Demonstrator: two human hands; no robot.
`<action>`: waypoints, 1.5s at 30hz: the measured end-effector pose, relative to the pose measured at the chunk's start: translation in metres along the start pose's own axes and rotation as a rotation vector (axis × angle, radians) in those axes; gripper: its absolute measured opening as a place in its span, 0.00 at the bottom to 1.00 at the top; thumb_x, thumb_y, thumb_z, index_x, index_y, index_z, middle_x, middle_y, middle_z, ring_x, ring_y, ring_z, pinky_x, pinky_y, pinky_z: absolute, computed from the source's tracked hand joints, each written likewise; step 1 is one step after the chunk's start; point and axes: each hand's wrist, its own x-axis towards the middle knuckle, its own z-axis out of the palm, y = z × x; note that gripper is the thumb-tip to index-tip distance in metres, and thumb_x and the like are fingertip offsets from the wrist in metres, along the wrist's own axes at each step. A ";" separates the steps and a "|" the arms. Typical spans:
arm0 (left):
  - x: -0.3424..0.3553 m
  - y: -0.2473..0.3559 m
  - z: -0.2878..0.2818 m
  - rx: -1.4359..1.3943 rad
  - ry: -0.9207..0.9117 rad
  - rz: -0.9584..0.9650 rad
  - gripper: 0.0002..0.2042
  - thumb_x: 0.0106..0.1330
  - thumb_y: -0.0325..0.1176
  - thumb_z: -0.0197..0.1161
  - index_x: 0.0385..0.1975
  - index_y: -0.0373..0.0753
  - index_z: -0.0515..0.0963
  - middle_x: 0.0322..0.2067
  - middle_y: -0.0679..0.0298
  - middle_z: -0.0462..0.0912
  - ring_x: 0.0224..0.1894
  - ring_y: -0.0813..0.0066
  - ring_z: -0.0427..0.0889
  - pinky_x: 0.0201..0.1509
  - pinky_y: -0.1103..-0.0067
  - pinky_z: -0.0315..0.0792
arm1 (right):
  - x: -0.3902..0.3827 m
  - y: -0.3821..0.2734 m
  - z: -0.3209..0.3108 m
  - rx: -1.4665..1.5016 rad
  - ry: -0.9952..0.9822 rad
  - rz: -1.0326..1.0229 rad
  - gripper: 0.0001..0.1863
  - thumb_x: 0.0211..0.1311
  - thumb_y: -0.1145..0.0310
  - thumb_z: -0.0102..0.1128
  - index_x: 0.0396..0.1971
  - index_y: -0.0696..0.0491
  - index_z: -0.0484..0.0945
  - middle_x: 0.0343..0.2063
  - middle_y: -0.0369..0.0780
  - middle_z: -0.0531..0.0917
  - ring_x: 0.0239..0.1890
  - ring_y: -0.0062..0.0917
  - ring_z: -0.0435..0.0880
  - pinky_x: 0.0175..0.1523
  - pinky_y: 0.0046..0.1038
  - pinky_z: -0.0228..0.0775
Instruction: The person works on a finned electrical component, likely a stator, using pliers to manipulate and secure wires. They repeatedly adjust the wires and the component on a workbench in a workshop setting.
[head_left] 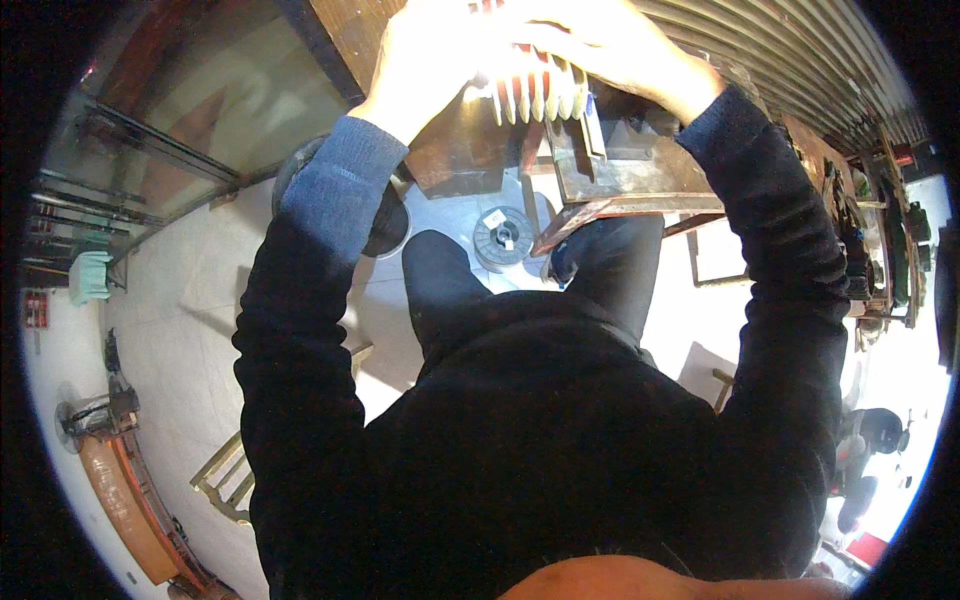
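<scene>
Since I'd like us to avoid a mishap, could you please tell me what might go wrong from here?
The red-and-white ribbed object at the left hand and right hand might slip if the grip, washed out by glare, is loose. The grey round spool on the floor could be kicked, being close to the dark shoe.

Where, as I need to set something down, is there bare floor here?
A wide bare patch is the pale floor between the left sleeve, the slatted wooden frame and the pale green item. It's crowded between the knees, where a grey spool lies near the wooden table.
</scene>
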 end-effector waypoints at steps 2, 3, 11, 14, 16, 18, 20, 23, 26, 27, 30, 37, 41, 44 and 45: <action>0.002 0.000 0.002 -0.004 -0.009 -0.005 0.24 0.64 0.27 0.71 0.60 0.33 0.73 0.57 0.54 0.78 0.54 0.67 0.82 0.57 0.73 0.78 | 0.006 -0.002 0.000 -0.060 -0.071 -0.061 0.21 0.70 0.64 0.63 0.57 0.62 0.80 0.51 0.45 0.87 0.54 0.26 0.83 0.61 0.32 0.75; 0.003 0.001 0.003 -0.009 -0.014 -0.008 0.24 0.64 0.27 0.71 0.60 0.33 0.73 0.57 0.54 0.78 0.54 0.67 0.82 0.57 0.73 0.78 | 0.008 -0.003 0.000 -0.029 -0.072 -0.083 0.22 0.70 0.62 0.63 0.57 0.62 0.80 0.51 0.45 0.87 0.53 0.27 0.83 0.60 0.32 0.75; -0.007 0.014 -0.006 -0.048 -0.015 -0.023 0.25 0.63 0.26 0.71 0.61 0.34 0.72 0.58 0.54 0.77 0.55 0.67 0.82 0.57 0.73 0.78 | 0.011 -0.001 0.004 0.267 -0.048 -0.219 0.27 0.70 0.55 0.65 0.57 0.63 0.81 0.49 0.45 0.88 0.51 0.28 0.84 0.59 0.33 0.76; -0.008 0.012 -0.002 -0.064 -0.020 -0.030 0.26 0.63 0.26 0.71 0.61 0.34 0.72 0.58 0.54 0.77 0.55 0.67 0.82 0.57 0.73 0.78 | 0.011 0.006 0.001 0.246 -0.061 -0.203 0.27 0.69 0.55 0.65 0.57 0.63 0.81 0.49 0.45 0.88 0.51 0.27 0.84 0.59 0.33 0.76; -0.003 0.007 0.003 -0.073 -0.022 -0.036 0.26 0.63 0.26 0.71 0.61 0.34 0.72 0.58 0.54 0.77 0.55 0.67 0.82 0.57 0.73 0.78 | 0.012 0.012 -0.003 0.232 -0.071 -0.193 0.28 0.69 0.54 0.65 0.57 0.63 0.81 0.49 0.45 0.88 0.51 0.27 0.84 0.59 0.33 0.76; 0.001 0.002 0.006 -0.080 -0.023 -0.043 0.26 0.63 0.26 0.71 0.61 0.34 0.72 0.59 0.54 0.77 0.55 0.67 0.82 0.57 0.73 0.78 | 0.012 0.017 -0.008 0.220 -0.083 -0.184 0.28 0.69 0.54 0.65 0.57 0.63 0.81 0.49 0.45 0.88 0.51 0.27 0.84 0.59 0.33 0.76; 0.002 -0.001 0.007 -0.088 -0.027 -0.052 0.26 0.63 0.26 0.71 0.61 0.34 0.72 0.59 0.54 0.77 0.55 0.67 0.82 0.57 0.73 0.78 | 0.012 0.022 -0.012 0.209 -0.093 -0.174 0.28 0.69 0.54 0.66 0.57 0.63 0.81 0.49 0.45 0.88 0.51 0.27 0.84 0.59 0.33 0.76; 0.002 -0.004 0.006 -0.100 -0.034 -0.058 0.27 0.63 0.26 0.71 0.62 0.34 0.71 0.59 0.54 0.77 0.55 0.67 0.82 0.57 0.73 0.78 | 0.012 0.029 -0.015 0.190 -0.104 -0.162 0.28 0.69 0.53 0.66 0.57 0.63 0.81 0.49 0.45 0.88 0.51 0.27 0.84 0.59 0.33 0.76; -0.001 -0.004 0.003 -0.100 -0.032 -0.072 0.27 0.63 0.26 0.71 0.62 0.34 0.71 0.59 0.54 0.76 0.55 0.67 0.82 0.57 0.73 0.78 | 0.014 0.032 -0.014 0.176 -0.128 -0.156 0.29 0.69 0.53 0.66 0.57 0.63 0.81 0.49 0.45 0.88 0.51 0.27 0.85 0.59 0.33 0.76; 0.000 -0.004 0.004 -0.103 -0.033 -0.075 0.27 0.63 0.26 0.71 0.62 0.34 0.71 0.59 0.54 0.76 0.55 0.67 0.82 0.57 0.73 0.78 | 0.015 0.032 -0.013 0.181 -0.115 -0.168 0.29 0.69 0.53 0.66 0.57 0.63 0.81 0.48 0.45 0.89 0.51 0.27 0.84 0.59 0.33 0.76; 0.001 -0.004 0.006 -0.115 -0.037 -0.083 0.27 0.63 0.26 0.71 0.62 0.34 0.71 0.59 0.54 0.76 0.55 0.67 0.82 0.57 0.73 0.78 | 0.016 0.022 -0.010 0.191 -0.091 -0.176 0.28 0.69 0.54 0.66 0.56 0.62 0.81 0.48 0.44 0.89 0.51 0.26 0.85 0.58 0.33 0.77; 0.002 0.007 0.020 -0.149 -0.034 -0.101 0.28 0.63 0.26 0.72 0.63 0.34 0.70 0.60 0.54 0.76 0.55 0.67 0.82 0.57 0.73 0.78 | 0.001 0.000 0.016 0.385 0.023 -0.243 0.27 0.68 0.60 0.69 0.61 0.61 0.78 0.56 0.44 0.85 0.56 0.29 0.83 0.62 0.34 0.76; 0.001 0.010 0.022 -0.162 -0.033 -0.111 0.28 0.63 0.26 0.72 0.63 0.34 0.70 0.60 0.54 0.75 0.55 0.67 0.82 0.58 0.73 0.78 | 0.001 0.020 0.033 0.555 0.163 -0.124 0.25 0.67 0.65 0.69 0.60 0.61 0.77 0.56 0.44 0.84 0.57 0.30 0.82 0.63 0.34 0.75; 0.002 0.005 0.019 -0.168 -0.035 -0.120 0.29 0.63 0.26 0.72 0.64 0.34 0.69 0.61 0.54 0.75 0.55 0.67 0.82 0.58 0.73 0.78 | 0.002 0.033 0.030 0.187 0.260 -0.202 0.20 0.65 0.66 0.69 0.54 0.59 0.82 0.50 0.44 0.86 0.53 0.31 0.84 0.60 0.33 0.76; 0.001 0.002 0.016 -0.170 -0.036 -0.123 0.29 0.63 0.26 0.72 0.64 0.34 0.69 0.61 0.54 0.75 0.55 0.67 0.82 0.58 0.73 0.78 | 0.002 0.034 0.027 0.016 0.279 -0.265 0.18 0.65 0.66 0.69 0.51 0.58 0.83 0.48 0.44 0.87 0.51 0.32 0.85 0.58 0.33 0.77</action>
